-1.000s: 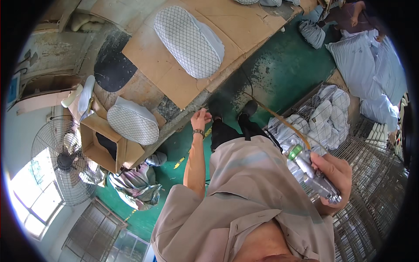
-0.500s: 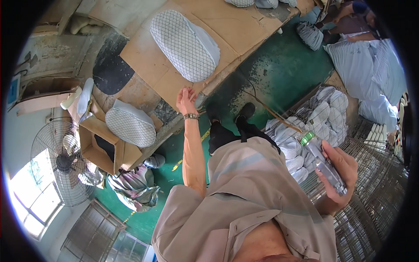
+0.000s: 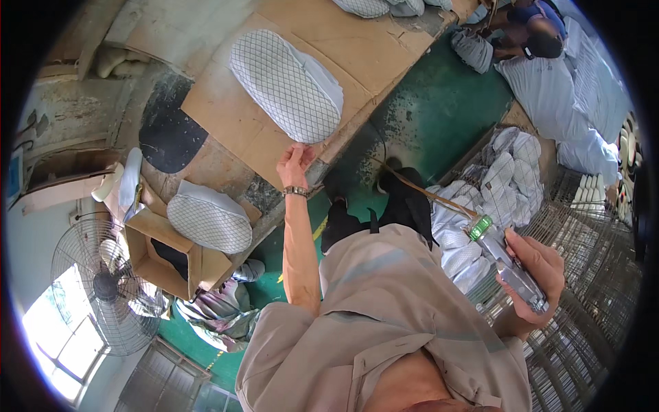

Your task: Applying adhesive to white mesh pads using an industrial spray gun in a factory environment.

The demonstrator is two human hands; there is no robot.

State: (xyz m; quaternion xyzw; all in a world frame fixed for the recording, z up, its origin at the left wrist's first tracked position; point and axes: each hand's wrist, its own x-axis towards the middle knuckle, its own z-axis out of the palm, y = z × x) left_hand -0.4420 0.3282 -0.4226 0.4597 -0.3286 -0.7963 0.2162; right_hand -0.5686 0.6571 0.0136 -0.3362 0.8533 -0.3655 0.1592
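Note:
On the cardboard-covered table lies a large sole-shaped white pad [image 3: 285, 86] with a dark diamond grid, its plain side showing along the right edge. My left hand [image 3: 296, 163], a metal watch band at its wrist, is at the pad's near end. The fingertips are pinched together at its edge; whether they grip the pad or a thread is too small to tell. My right hand [image 3: 539, 275] is closed round a silver handheld tool [image 3: 511, 268] with a green collar. A long tan cord or hose [image 3: 429, 194] runs from the tool's front toward the table.
A second gridded pad [image 3: 209, 218] lies at left by an open cardboard box [image 3: 165, 254]. Beyond stands a wire-caged fan [image 3: 106, 285]. At right are a heap of gridded pieces [image 3: 504, 182], wire racks [image 3: 583, 275] and white sacks [image 3: 549, 96]. Another person [image 3: 532, 31] bends at far right.
My left hand has moved slightly down and now meets the pad's near edge. My feet have shifted, and the whole view has tilted a little. The tool stays in my right hand.

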